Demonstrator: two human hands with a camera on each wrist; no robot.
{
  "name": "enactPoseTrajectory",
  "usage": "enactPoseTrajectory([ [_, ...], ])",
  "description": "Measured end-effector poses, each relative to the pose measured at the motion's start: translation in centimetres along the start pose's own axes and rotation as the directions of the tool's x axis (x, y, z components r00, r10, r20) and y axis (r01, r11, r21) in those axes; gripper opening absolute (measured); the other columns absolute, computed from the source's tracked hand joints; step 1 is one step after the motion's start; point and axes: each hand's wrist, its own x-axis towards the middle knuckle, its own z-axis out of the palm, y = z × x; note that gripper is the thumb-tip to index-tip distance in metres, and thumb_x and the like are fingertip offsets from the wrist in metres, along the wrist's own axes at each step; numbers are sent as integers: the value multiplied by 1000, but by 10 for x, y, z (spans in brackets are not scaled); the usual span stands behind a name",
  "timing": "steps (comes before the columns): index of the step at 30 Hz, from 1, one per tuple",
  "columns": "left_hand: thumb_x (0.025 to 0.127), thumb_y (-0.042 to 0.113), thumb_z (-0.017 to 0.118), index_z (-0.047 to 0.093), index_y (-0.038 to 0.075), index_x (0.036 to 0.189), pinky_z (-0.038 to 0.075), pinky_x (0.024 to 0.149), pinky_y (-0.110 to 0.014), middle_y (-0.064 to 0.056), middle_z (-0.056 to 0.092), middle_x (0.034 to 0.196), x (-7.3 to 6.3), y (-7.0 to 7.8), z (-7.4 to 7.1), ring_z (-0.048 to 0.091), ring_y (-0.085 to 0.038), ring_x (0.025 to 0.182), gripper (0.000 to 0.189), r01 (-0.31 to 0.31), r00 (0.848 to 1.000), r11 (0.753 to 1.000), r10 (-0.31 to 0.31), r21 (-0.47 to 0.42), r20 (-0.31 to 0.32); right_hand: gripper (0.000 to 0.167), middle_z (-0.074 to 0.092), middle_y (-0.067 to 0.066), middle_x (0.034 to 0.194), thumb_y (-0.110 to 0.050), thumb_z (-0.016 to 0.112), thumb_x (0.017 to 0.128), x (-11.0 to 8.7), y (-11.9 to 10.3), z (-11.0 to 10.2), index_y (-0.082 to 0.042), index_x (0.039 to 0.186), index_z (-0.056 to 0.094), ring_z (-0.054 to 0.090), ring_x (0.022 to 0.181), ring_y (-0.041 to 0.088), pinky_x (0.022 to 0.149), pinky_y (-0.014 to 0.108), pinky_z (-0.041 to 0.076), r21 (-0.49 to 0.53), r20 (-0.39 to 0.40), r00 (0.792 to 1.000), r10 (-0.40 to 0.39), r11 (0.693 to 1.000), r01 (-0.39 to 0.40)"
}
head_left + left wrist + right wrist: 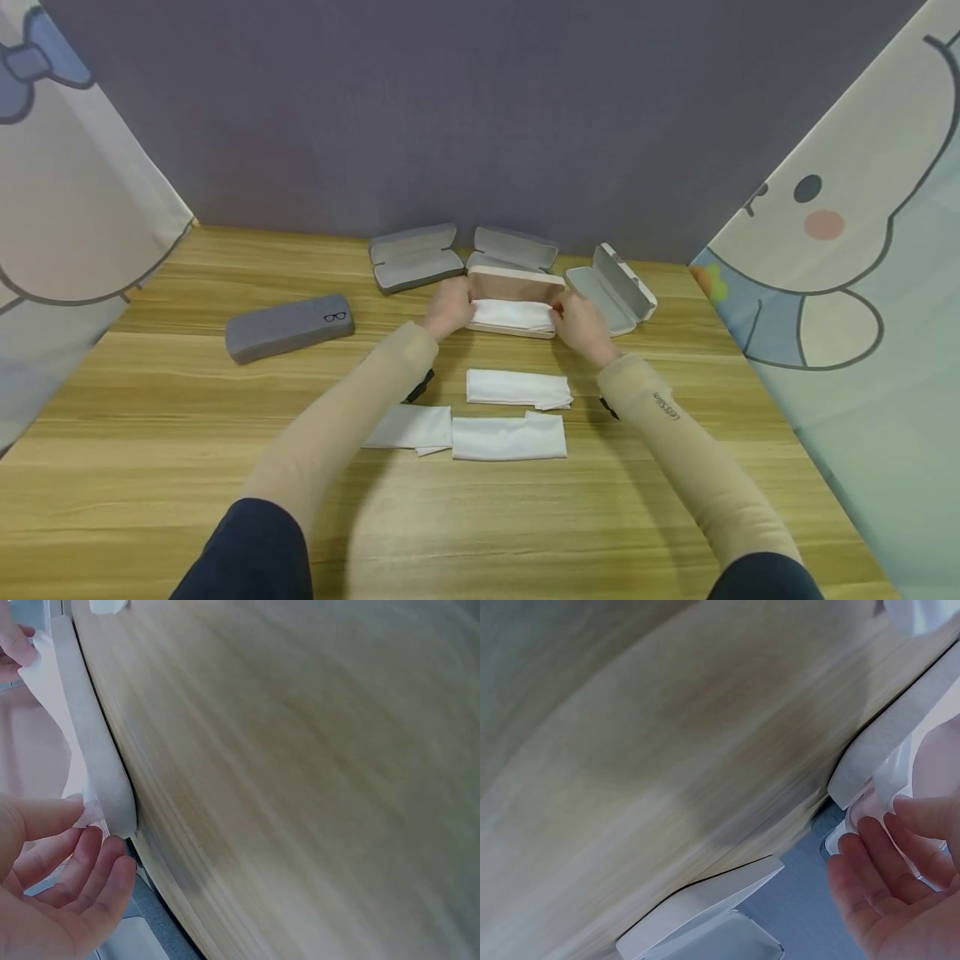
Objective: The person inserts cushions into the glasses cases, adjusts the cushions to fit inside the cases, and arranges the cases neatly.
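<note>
A white folded cloth (513, 314) lies in the lower half of an open glasses case (517, 287) with a pinkish lining. At its left end my left hand (450, 308) pinches the cloth; the left wrist view shows thumb and forefinger on a corner (91, 815). My right hand (583, 327) holds the opposite end between thumb and forefinger, beside the case's right edge. In the right wrist view the other fingers of the right hand (900, 877) are spread loosely, and part of the cloth is hidden.
Behind stand two open grey cases (416, 258), (513, 247), and a white-edged open case (618, 292) is right. One closed grey case (291, 327) lies left. Nearer me are three folded white cloths (517, 388), (510, 437), (412, 427). A grey panel (450, 108) borders the table's back.
</note>
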Motion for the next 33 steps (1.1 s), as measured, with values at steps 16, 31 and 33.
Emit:
enactPoseTrajectory([
  [16,93,8,56,66,-1,86,38,57,-22,-14,66,88,-1,-10,-4,47,-15,64,16,52,999,997,-51,-48,12,21,69,22,98,-7,53,93,0,13,-5,5,103,67,62,78,29,71,41,52,84,7,1000,17,996,-18],
  [31,101,51,30,21,-3,149,47,102,-46,-21,30,151,-3,-2,-13,43,-34,132,73,295,950,805,-186,-514,252,70,53,31,127,-48,32,100,9,7,-13,12,134,45,53,116,43,101,51,44,353,197,946,259,881,-315],
  [33,101,52,26,21,-1,150,45,104,-47,-19,28,154,-1,-1,-10,38,-33,137,72,330,938,782,-211,-529,274,73,52,29,128,-52,30,99,12,4,-13,9,136,43,53,114,40,99,48,46,372,240,921,308,847,-380],
])
